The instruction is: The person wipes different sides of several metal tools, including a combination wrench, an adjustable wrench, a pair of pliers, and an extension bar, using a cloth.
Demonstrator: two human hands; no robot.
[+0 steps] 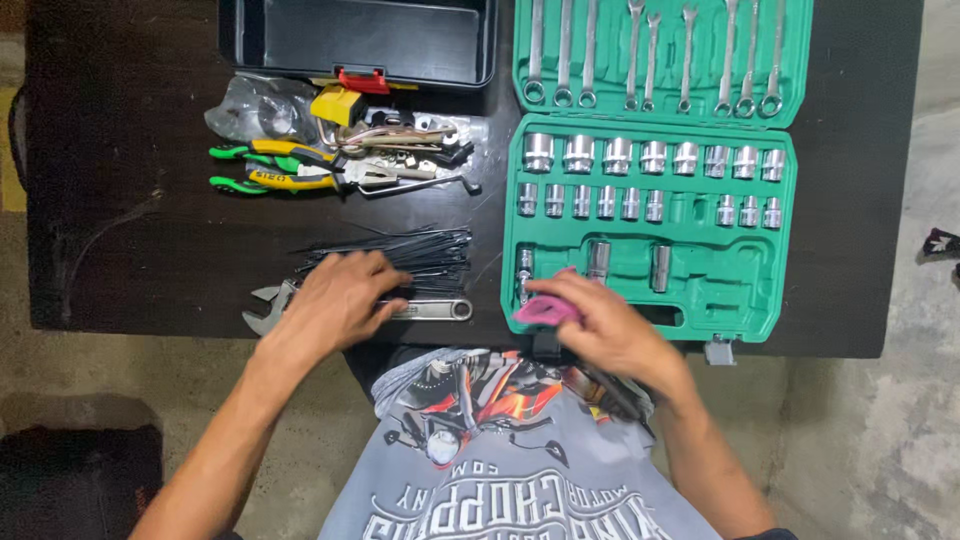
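My left hand (335,298) lies flat on the black table, its palm over a silver adjustable wrench (435,309) and its fingertips at a bundle of black cable ties (420,252). My right hand (600,322) is closed on a pink cloth (545,310) at the front left corner of an open green socket set case (745,270). A small chrome piece (524,275) in the case sits just beyond the cloth. Chrome sockets (650,157) fill the case's rows, and combination wrenches (650,55) line its raised lid.
Green and yellow handled pliers (270,167) lie beside a heap of small metal parts (410,145) and a clear plastic bag (255,110). A black toolbox (360,40) with a red latch stands at the back. The table's front edge (150,327) runs just under my hands, above a concrete floor (880,430).
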